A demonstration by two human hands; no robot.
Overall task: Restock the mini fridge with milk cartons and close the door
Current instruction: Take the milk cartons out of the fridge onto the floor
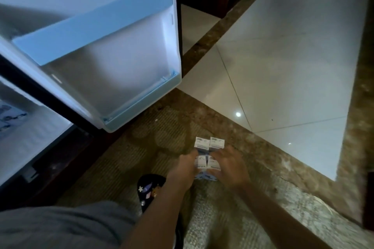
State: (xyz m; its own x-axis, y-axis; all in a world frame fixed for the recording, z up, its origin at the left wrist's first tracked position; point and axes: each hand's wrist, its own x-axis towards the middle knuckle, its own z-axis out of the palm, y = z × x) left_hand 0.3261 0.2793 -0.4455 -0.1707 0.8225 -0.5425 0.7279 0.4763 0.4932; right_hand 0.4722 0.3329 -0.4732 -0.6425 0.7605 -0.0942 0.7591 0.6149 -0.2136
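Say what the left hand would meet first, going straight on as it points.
The left hand points at the milk cartons; it would likely meet the near-left carton first, perhaps touching it now.

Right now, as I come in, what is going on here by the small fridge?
A person bends over a small block of milk cartons standing on the brown floor. The left hand is at its left side and the right hand lies over its right side; the blur hides whether the fingers already grip. The fridge door stands wide open beside them, so these cartons are not yet inside.
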